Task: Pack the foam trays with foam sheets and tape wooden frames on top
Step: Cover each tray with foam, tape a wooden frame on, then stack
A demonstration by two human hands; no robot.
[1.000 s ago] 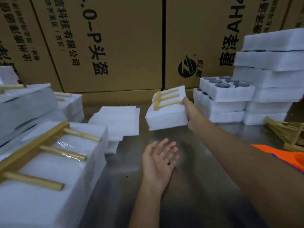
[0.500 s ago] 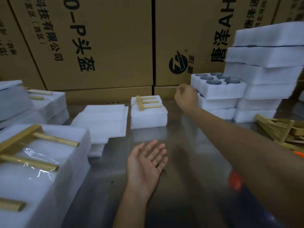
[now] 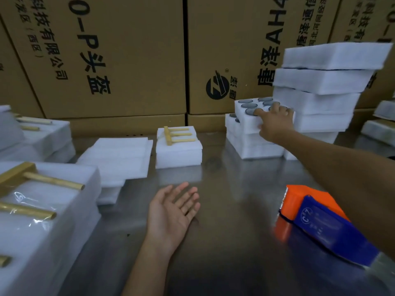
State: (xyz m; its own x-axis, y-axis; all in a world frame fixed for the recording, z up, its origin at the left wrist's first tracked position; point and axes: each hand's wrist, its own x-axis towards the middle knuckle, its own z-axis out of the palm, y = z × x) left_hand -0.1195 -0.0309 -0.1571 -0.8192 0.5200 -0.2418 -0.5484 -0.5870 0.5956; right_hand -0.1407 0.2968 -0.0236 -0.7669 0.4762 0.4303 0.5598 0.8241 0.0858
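My right hand reaches far across the table and grips the near corner of the top foam tray, fingers over its round grey-filled holes, thumb on its side. That tray tops a short stack of similar trays. My left hand rests palm up on the steel table, fingers relaxed and holding nothing. A packed foam tray with a wooden frame on top stands at centre back. Beside it on the left lies a pile of foam sheets.
An orange and blue tape dispenser lies under my right forearm. A tall leaning stack of foam trays stands at the back right. Packed trays with taped wooden frames fill the left. Cardboard boxes wall the back.
My right hand let go of the packed tray with the frame, which now sits on the table, then swung right onto the holed foam tray. The left hand stayed palm up.
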